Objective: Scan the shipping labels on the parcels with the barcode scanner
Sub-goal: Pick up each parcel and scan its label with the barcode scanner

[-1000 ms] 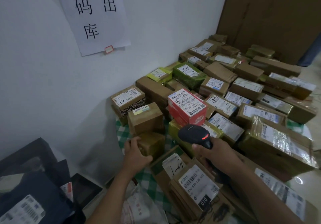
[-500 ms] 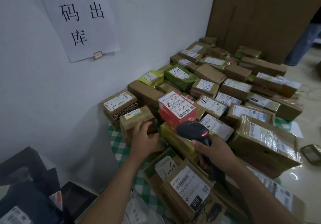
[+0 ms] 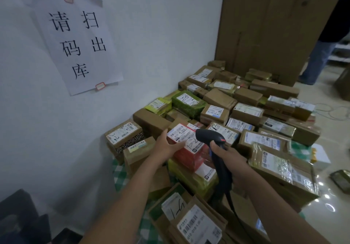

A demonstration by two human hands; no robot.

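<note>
Your left hand (image 3: 166,145) is no longer resting on the brown box (image 3: 136,151) by the wall; it is now gripping the near-left corner of the red box (image 3: 189,156), fingers curling over the far edge and thumb lying along the label (image 3: 181,135). You are also bringing the scanner (image 3: 210,139) up and over that box. The box is sitting on top of the pile, between your two hands, with the label facing up and its long side running left to right. The barcode is lying at the left end, nearer your left hand, while the scanner's nose is hanging over the right end and pointing left across it. Your right hand (image 3: 229,160) is wrapping fully round the scanner's handle, forefinger at the front. You are probably needing a slight tilt down and left to catch the barcode
</note>
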